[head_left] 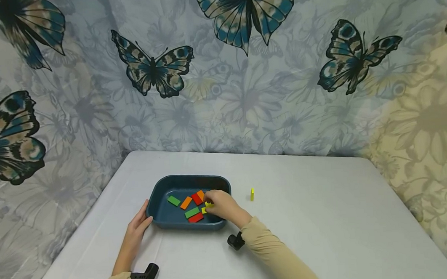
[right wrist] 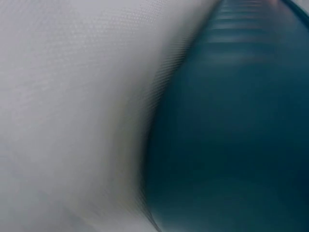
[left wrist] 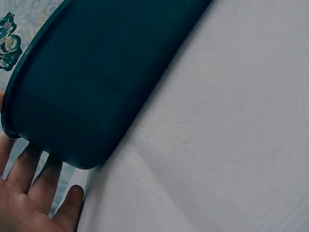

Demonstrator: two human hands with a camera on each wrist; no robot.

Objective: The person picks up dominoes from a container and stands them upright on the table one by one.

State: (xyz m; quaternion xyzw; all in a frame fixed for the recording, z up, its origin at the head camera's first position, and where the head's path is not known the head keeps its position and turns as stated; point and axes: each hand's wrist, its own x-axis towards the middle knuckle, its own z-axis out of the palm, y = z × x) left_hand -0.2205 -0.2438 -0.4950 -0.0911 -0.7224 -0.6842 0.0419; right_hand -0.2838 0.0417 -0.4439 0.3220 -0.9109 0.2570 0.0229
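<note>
A dark teal rectangular dish [head_left: 175, 224] rests on the white table with several small flat blocks inside. Among them are a green block [head_left: 192, 212], an orange block [head_left: 186, 203], a red block [head_left: 195, 217] and a yellow block [head_left: 204, 210]. My left hand [head_left: 135, 229] rests its fairly straight fingers against the dish's left end; the left wrist view shows these fingers [left wrist: 46, 179] at the dish's outer wall. Inside the dish's right part, my right hand [head_left: 223, 206] has its fingers curled and pinches another yellow block [head_left: 209, 204], partly hidden. The right wrist view is blurred and shows mostly dish wall.
One yellow block [head_left: 252, 194] stands upright on the white table [head_left: 326, 218], to the right of the dish. A cloth with butterflies [head_left: 153, 69] hangs behind the table and along its sides. Each wrist carries a black camera [head_left: 144, 276].
</note>
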